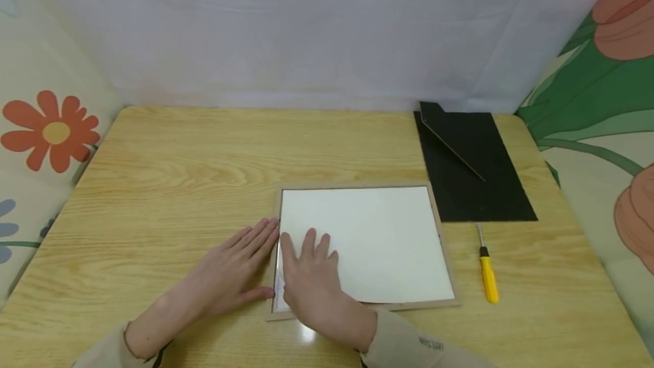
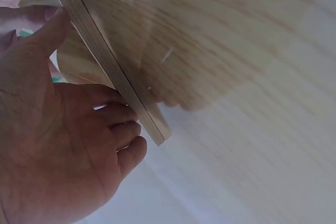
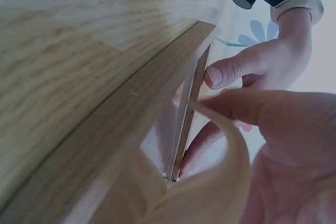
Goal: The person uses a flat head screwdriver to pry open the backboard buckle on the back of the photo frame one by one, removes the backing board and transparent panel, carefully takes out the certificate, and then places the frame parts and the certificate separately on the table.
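A light wooden picture frame (image 1: 445, 254) lies flat on the table with a white sheet (image 1: 383, 243) inside it. Against the frame's left side rests my left hand (image 1: 232, 271), fingers extended and thumb lower down at the same rail (image 2: 105, 56). Over the sheet's left end, my right hand (image 1: 311, 285) spreads its fingers on top. In the right wrist view its thumb meets the edge of the sheet (image 3: 239, 145), which bends up toward the palm; the fingers are hidden behind it. At the lower left corner a strip of clear pane (image 1: 279, 294) shows.
At the back right lies a black backing board (image 1: 482, 203) with its stand leg (image 1: 449, 141) raised. A screwdriver (image 1: 488, 277) with a yellow handle lies right of the frame. White cloth (image 1: 255, 33) hangs behind the table (image 1: 179, 169).
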`<state>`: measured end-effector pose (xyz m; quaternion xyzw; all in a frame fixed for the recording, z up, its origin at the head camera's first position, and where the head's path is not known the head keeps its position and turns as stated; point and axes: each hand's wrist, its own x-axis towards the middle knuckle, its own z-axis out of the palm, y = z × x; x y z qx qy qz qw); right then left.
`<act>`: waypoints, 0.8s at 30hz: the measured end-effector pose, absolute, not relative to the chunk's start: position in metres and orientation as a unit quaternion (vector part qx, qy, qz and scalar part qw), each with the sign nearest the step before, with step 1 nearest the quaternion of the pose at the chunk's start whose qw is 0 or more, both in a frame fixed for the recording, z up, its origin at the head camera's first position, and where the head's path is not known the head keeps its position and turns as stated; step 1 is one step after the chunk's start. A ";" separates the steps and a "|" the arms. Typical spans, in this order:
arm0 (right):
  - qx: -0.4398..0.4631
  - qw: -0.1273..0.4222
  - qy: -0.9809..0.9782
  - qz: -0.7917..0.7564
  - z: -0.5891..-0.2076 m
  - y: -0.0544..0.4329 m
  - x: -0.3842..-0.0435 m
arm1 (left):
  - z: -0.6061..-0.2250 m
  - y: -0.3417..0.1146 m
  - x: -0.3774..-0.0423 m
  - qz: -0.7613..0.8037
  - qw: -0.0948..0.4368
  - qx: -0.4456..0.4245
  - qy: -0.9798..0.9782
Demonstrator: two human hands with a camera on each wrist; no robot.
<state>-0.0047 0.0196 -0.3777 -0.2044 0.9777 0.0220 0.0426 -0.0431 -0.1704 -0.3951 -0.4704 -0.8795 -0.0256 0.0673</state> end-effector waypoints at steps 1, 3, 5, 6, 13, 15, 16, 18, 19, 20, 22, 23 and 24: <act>-0.207 0.022 0.978 0.023 -0.378 0.020 -0.005 | -0.395 -0.170 -0.043 -0.026 0.065 -0.470 -0.880; -0.205 -0.005 0.978 0.030 -0.377 0.021 -0.007 | -0.395 -0.170 -0.043 -0.028 0.063 -0.469 -0.881; -0.202 -0.011 0.978 0.044 -0.375 0.023 -0.009 | -0.395 -0.170 -0.044 -0.031 0.063 -0.468 -0.881; -0.202 -0.009 0.978 0.051 -0.372 0.024 -0.011 | -0.395 -0.170 -0.044 -0.033 0.062 -0.468 -0.881; -0.231 0.000 0.972 0.052 -0.346 0.034 -0.022 | -0.396 -0.170 -0.045 -0.041 0.062 -0.474 -0.877; -0.242 -0.004 0.970 0.038 -0.336 0.038 -0.026 | -0.397 -0.170 -0.046 -0.042 0.064 -0.477 -0.876; -0.247 -0.005 0.969 0.028 -0.330 0.040 -0.028 | -0.397 -0.171 -0.046 -0.042 0.064 -0.477 -0.875; -0.254 0.000 0.967 -0.007 -0.319 0.044 -0.032 | -0.397 -0.171 -0.046 -0.042 0.061 -0.476 -0.876; -0.256 0.005 0.966 -0.025 -0.314 0.046 -0.034 | -0.397 -0.172 -0.046 -0.042 0.060 -0.476 -0.876; -0.258 0.011 0.965 -0.042 -0.309 0.049 -0.036 | -0.396 -0.171 -0.045 -0.042 0.059 -0.475 -0.877; -0.259 0.031 0.961 -0.086 -0.299 0.054 -0.041 | -0.395 -0.171 -0.045 -0.041 0.052 -0.472 -0.879; -0.259 0.043 0.959 -0.109 -0.295 0.057 -0.043 | -0.395 -0.171 -0.044 -0.040 0.048 -0.470 -0.880; -0.260 0.052 0.955 -0.131 -0.291 0.060 -0.045 | -0.394 -0.171 -0.044 -0.039 0.045 -0.469 -0.881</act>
